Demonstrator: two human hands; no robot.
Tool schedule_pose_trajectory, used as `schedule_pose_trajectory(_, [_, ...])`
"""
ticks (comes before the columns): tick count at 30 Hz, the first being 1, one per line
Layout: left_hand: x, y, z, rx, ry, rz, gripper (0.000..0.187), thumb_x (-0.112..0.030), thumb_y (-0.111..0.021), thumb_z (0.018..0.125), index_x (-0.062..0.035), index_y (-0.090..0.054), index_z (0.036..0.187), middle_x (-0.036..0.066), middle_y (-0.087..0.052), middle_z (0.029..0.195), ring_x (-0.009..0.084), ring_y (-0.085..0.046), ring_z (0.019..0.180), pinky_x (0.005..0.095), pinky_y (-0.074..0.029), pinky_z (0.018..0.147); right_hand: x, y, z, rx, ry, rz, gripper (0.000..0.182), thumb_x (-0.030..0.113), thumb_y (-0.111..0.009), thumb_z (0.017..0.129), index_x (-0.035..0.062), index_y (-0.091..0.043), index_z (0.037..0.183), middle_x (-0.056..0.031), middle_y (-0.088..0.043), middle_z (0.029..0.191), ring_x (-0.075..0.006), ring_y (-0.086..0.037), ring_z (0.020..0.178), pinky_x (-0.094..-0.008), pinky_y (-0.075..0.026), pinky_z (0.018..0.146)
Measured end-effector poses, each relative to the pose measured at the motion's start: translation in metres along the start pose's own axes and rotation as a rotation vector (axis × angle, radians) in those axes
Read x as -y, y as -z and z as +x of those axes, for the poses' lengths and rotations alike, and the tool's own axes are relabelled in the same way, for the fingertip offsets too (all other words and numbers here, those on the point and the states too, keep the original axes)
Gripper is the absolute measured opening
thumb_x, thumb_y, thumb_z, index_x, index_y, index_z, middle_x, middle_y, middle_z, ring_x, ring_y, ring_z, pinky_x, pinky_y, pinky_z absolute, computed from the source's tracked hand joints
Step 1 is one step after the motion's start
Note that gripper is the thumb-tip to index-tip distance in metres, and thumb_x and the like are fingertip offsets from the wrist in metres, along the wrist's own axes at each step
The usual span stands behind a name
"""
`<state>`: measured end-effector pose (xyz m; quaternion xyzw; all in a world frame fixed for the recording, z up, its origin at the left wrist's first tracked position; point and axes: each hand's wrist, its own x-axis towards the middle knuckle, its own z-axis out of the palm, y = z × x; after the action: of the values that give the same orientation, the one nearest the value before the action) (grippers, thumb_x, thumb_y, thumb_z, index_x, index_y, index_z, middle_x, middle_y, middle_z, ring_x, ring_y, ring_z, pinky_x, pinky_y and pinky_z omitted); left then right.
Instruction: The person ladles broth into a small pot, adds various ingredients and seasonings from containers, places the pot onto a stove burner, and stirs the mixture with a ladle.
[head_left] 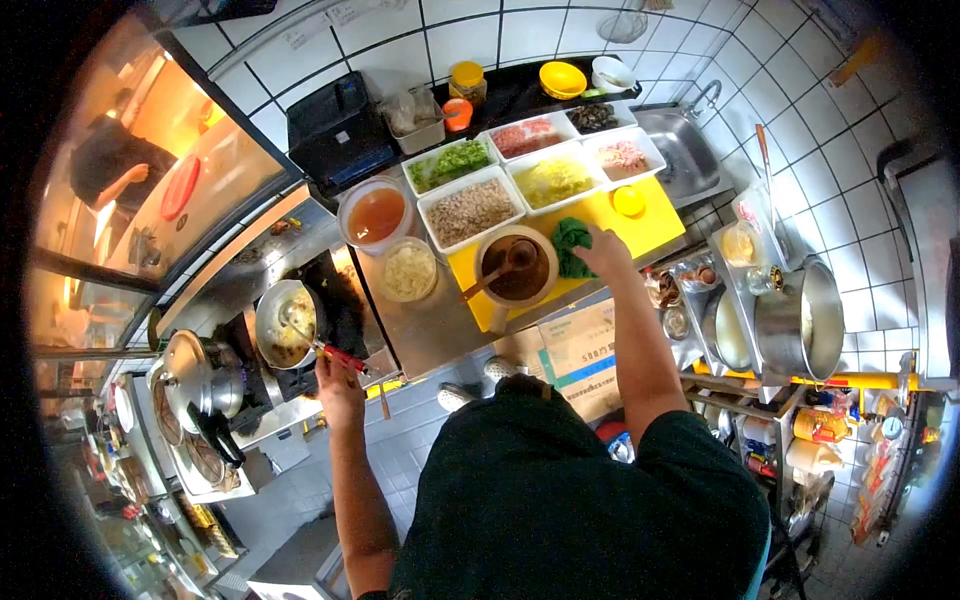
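My left hand is closed around a red handle at the edge of the stove. The handle appears to belong to the metal spoon whose head rests in a frying pan with pale, browned food. My right hand grips a crumpled green cloth on the yellow cutting board. Just left of the cloth stands a round pot of brown sauce, with a wooden-handled ladle lying in it.
White trays hold chopped greens, diced meat and yellow shreds. Tubs of orange liquid and white shreds stand by the stove. A lidded pot is at left, a sink at right. Another person is beyond the glass.
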<state>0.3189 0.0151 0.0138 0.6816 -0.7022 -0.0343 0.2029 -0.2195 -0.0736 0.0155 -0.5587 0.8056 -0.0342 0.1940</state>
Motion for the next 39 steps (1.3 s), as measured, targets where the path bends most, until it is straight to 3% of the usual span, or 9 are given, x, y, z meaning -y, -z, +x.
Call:
schedule_pose_trajectory(7, [-0.021, -0.009, -0.004, 0.071, 0.051, 0.059, 0.046, -0.025, -0.068, 0.091, 0.0032, -0.057, 0.126, 0.034, -0.048, 0.135, 0.0493, -0.055, 0.118, 0.0493, -0.052, 0.093, -0.026, 0.003, 0.031, -0.332, 0.08, 0.051, 0.048, 0.036, -0.069, 0.086, 0.0039, -0.059, 0.119, -0.0225, -0.065, 0.106, -0.0405, -0.065, 0.096, -0.0499, -0.053, 0.085])
schedule_pose_trajectory(10, [-0.018, -0.014, -0.01, 0.106, 0.085, 0.042, 0.052, -0.025, -0.071, 0.088, 0.0035, -0.056, 0.129, 0.035, -0.047, 0.136, 0.0492, -0.052, 0.121, 0.0485, -0.05, 0.097, -0.011, 0.013, 0.038, -0.377, 0.201, 0.131, 0.05, 0.037, -0.067, 0.088, 0.0022, -0.059, 0.123, -0.0238, -0.065, 0.112, -0.0399, -0.064, 0.102, -0.0483, -0.052, 0.09])
schedule_pose_trajectory(16, [-0.045, 0.006, -0.019, -0.018, 0.034, 0.098, 0.074, -0.026, -0.077, 0.084, 0.0035, -0.043, 0.143, 0.033, -0.039, 0.145, 0.0505, -0.046, 0.129, 0.05, -0.045, 0.103, 0.053, 0.034, 0.031, -0.25, 0.295, 0.144, 0.054, 0.04, -0.06, 0.094, -0.0008, -0.058, 0.13, -0.0268, -0.063, 0.123, -0.0395, -0.06, 0.116, -0.0452, -0.048, 0.1])
schedule_pose_trajectory(21, [-0.08, 0.025, -0.071, -0.181, 0.129, -0.033, 0.068, -0.014, -0.066, 0.092, 0.0035, -0.033, 0.149, 0.031, -0.03, 0.153, 0.0475, -0.033, 0.14, 0.0492, -0.029, 0.116, 0.072, 0.023, 0.021, -0.163, 0.308, 0.144, 0.048, 0.039, -0.061, 0.094, 0.0004, -0.061, 0.123, -0.0262, -0.065, 0.116, -0.0408, -0.063, 0.106, -0.0474, -0.052, 0.091])
schedule_pose_trajectory(23, [-0.086, 0.015, -0.111, -0.214, 0.25, -0.088, 0.065, -0.014, -0.063, 0.095, 0.0041, -0.032, 0.149, 0.029, -0.032, 0.152, 0.0472, -0.035, 0.139, 0.0497, -0.03, 0.115, 0.072, 0.024, 0.013, -0.141, 0.331, 0.189, 0.045, 0.038, -0.061, 0.093, 0.0012, -0.063, 0.119, -0.0252, -0.066, 0.113, -0.041, -0.065, 0.102, -0.0481, -0.053, 0.088])
schedule_pose_trajectory(27, [-0.075, -0.046, -0.223, 0.019, 0.632, -0.198, 0.055, -0.02, -0.059, 0.098, 0.0056, -0.04, 0.143, 0.032, -0.047, 0.139, 0.047, -0.046, 0.129, 0.049, -0.036, 0.11, 0.059, -0.003, 0.015, -0.181, 0.341, 0.247, 0.038, 0.036, -0.062, 0.093, 0.0029, -0.064, 0.112, -0.0215, -0.067, 0.101, -0.0401, -0.066, 0.095, -0.0489, -0.054, 0.083])
schedule_pose_trajectory(32, [-0.005, -0.139, -0.418, 0.737, 0.707, -0.049, 0.049, -0.031, -0.059, 0.097, 0.0032, -0.052, 0.131, 0.029, -0.06, 0.122, 0.0457, -0.058, 0.112, 0.0501, -0.047, 0.097, 0.05, -0.026, 0.011, -0.323, 0.411, 0.316, 0.03, 0.033, -0.062, 0.093, 0.0056, -0.066, 0.106, -0.0165, -0.069, 0.089, -0.0388, -0.067, 0.087, -0.0487, -0.054, 0.077])
schedule_pose_trajectory(36, [0.005, -0.137, -0.473, 0.865, 0.685, -0.125, 0.044, -0.035, -0.059, 0.096, 0.0012, -0.059, 0.122, 0.027, -0.064, 0.114, 0.0433, -0.062, 0.106, 0.049, -0.05, 0.091, 0.058, -0.017, 0.0, -0.319, 0.455, 0.4, 0.022, 0.027, -0.066, 0.091, 0.0063, -0.066, 0.099, -0.0136, -0.069, 0.085, -0.035, -0.067, 0.078, -0.0448, -0.054, 0.069])
schedule_pose_trajectory(39, [0.024, -0.138, -0.484, 0.72, 0.572, -0.184, 0.043, -0.037, -0.059, 0.096, -0.0004, -0.063, 0.116, 0.025, -0.067, 0.109, 0.0416, -0.064, 0.101, 0.0483, -0.052, 0.087, 0.087, -0.02, -0.016, -0.407, 0.63, 0.523, 0.016, 0.021, -0.072, 0.088, 0.0054, -0.068, 0.09, -0.011, -0.067, 0.078, -0.0286, -0.065, 0.067, -0.0375, -0.051, 0.059])
